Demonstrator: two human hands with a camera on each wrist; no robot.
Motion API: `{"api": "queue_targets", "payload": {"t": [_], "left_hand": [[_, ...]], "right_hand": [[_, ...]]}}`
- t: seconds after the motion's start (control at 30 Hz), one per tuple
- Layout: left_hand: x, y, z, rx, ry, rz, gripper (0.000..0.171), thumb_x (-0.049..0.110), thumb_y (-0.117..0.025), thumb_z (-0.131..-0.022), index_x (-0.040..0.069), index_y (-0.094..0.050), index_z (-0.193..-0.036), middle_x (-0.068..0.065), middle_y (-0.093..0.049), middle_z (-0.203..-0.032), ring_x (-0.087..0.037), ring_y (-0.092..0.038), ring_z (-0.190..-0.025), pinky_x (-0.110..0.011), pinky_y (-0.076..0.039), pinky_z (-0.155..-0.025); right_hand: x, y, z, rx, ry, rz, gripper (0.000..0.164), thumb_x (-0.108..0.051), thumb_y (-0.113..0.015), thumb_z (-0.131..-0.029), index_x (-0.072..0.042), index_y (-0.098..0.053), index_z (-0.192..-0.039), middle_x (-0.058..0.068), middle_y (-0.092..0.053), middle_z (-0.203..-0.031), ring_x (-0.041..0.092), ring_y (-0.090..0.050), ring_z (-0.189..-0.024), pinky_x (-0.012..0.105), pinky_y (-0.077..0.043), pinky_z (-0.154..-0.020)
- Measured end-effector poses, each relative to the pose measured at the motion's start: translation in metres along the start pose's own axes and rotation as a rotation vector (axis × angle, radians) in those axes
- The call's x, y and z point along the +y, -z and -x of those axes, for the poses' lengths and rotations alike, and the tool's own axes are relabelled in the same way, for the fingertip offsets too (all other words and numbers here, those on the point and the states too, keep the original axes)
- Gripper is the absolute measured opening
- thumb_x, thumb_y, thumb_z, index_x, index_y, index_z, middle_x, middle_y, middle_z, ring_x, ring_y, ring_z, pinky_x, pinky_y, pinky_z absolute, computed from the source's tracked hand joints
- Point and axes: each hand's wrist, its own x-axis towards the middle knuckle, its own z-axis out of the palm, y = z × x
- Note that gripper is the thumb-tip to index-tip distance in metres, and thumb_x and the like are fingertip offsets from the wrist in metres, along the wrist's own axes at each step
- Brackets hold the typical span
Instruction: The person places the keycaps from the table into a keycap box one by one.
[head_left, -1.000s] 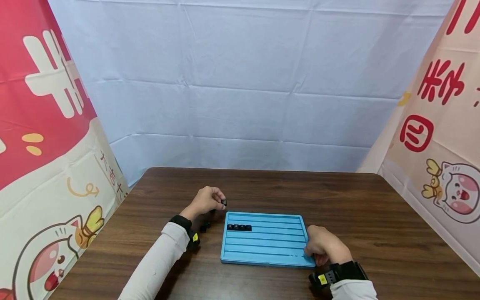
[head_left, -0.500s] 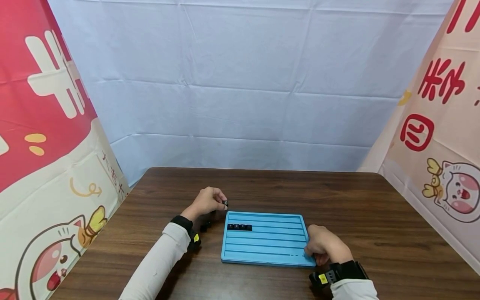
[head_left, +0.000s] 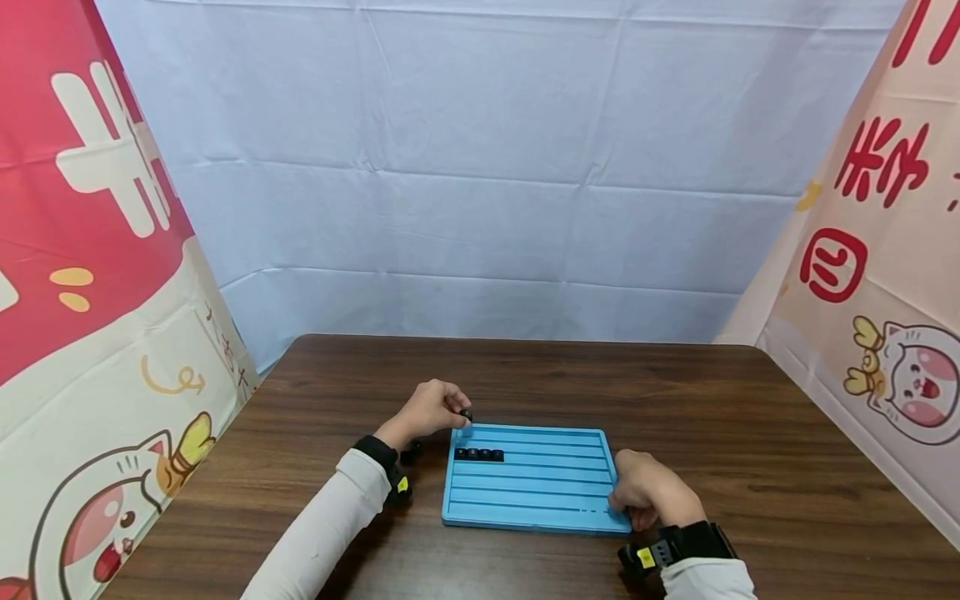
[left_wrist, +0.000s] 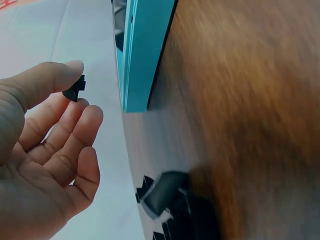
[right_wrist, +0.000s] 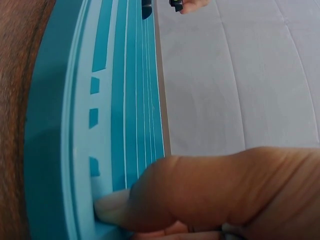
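A light-blue ridged tray (head_left: 532, 492) lies flat, with a short row of black keycaps (head_left: 480, 455) near its left side. Between thumb and fingertips, my left hand (head_left: 431, 410) pinches one small black keycap (left_wrist: 75, 89), held above the tray's far left corner. Its other fingers are half curled in the left wrist view. At the near right corner, my right hand (head_left: 651, 490) grips the tray, its thumb (right_wrist: 115, 206) pressing on the rim and its other fingers mostly hidden.
More loose black keycaps (left_wrist: 170, 195) lie on the brown wooden table (head_left: 600, 383) left of the tray, partly behind the left wrist in the head view. A pale cloth (head_left: 480, 208) hangs behind the table, with printed banners (head_left: 877, 333) at both sides.
My left hand has moved right with the keycap, from beside the tray to over its far left corner. The right hand and tray stay where they were.
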Motion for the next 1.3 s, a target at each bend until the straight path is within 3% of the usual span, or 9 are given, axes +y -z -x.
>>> {"api": "queue_targets", "payload": {"t": [0.17,0.47,0.73,1.3], "left_hand": [[0.007,-0.003,0.002,-0.023,-0.027,-0.009,0.014,0.009,-0.074,-0.08,0.006,-0.07,-0.092,0.002,-0.062,-0.082,-0.011,-0.058,-0.076,-0.028,-0.05,-0.065],[0.011,-0.013,-0.004,-0.054,0.01,-0.088,0.013,0.012,-0.076,-0.078,0.01,-0.071,-0.089,0.006,-0.062,-0.078,-0.01,-0.057,-0.075,-0.026,-0.048,-0.064],[0.022,-0.022,-0.005,-0.105,-0.002,-0.088,0.01,0.011,-0.077,-0.077,0.011,-0.07,-0.084,0.006,-0.061,-0.074,-0.009,-0.057,-0.07,-0.027,-0.047,-0.064],[0.032,-0.04,-0.009,-0.131,-0.016,-0.149,0.012,0.013,-0.078,-0.076,0.015,-0.068,-0.081,0.009,-0.059,-0.072,-0.005,-0.055,-0.068,-0.023,-0.046,-0.062]], "right_hand": [[0.0,0.0,-0.001,-0.006,0.009,0.001,0.011,0.006,-0.065,-0.076,0.006,-0.055,-0.081,0.015,-0.056,-0.054,0.017,-0.054,-0.04,0.028,-0.046,-0.039],[0.001,-0.001,0.003,0.032,0.042,0.016,0.008,0.007,-0.063,-0.074,0.003,-0.056,-0.072,0.013,-0.054,-0.05,0.017,-0.053,-0.039,0.028,-0.045,-0.039],[0.001,-0.001,0.002,0.028,0.037,0.028,0.008,0.006,-0.064,-0.075,0.004,-0.057,-0.073,0.014,-0.054,-0.051,0.018,-0.053,-0.039,0.029,-0.045,-0.039],[0.001,-0.001,0.003,0.033,0.05,0.035,0.011,0.006,-0.065,-0.075,0.002,-0.057,-0.068,0.013,-0.054,-0.049,0.017,-0.053,-0.039,0.028,-0.045,-0.039]]}}
